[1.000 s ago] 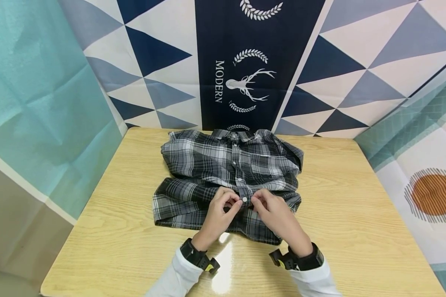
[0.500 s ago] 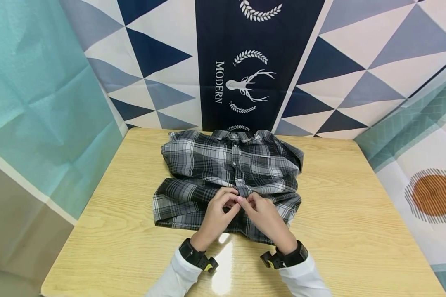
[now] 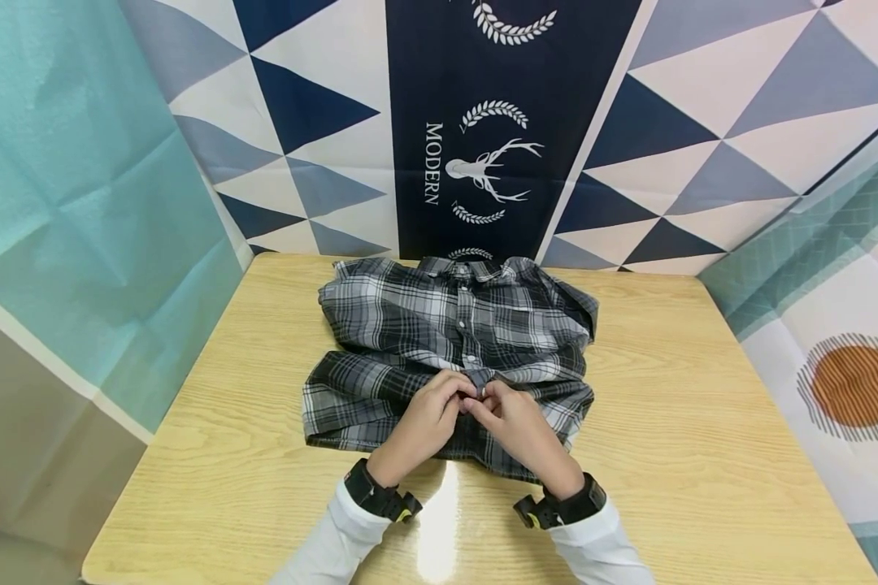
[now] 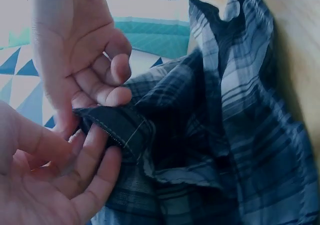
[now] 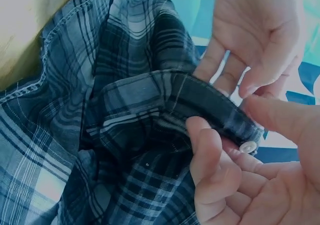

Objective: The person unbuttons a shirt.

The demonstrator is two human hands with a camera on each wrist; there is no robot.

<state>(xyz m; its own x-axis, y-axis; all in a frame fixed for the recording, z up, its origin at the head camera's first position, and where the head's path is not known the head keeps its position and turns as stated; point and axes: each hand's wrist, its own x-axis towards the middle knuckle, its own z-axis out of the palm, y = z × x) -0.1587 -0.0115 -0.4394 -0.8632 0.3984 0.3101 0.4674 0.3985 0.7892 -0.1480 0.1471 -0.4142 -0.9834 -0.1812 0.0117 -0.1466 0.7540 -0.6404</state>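
A black, grey and white plaid button shirt (image 3: pixel 380 305) lies on the table, collar at the far side and lower part bunched into folds. My left hand (image 3: pixel 426 418) pinches the front placket near the hem. From the other side, my right hand (image 3: pixel 521 422) pinches the same strip, and the fingers of both hands nearly meet. In the right wrist view, a white button (image 5: pixel 248 147) shows at the placket's edge beside my right hand's fingers. The raised placket (image 4: pixel 120 127) is folded over between the hands in the left wrist view. The buttonhole is hidden.
The shirt rests on a light wooden table (image 3: pixel 688 422). Behind it hangs a patterned cloth (image 3: pixel 322 122) with triangles and a deer print. More cloth hangs at the left and right sides. Each wrist wears a black strap (image 3: pixel 369 491) with a small camera.
My right hand has moved left to meet my left hand at the placket, covering most of the button that showed between them. My left hand has turned slightly at the wrist.
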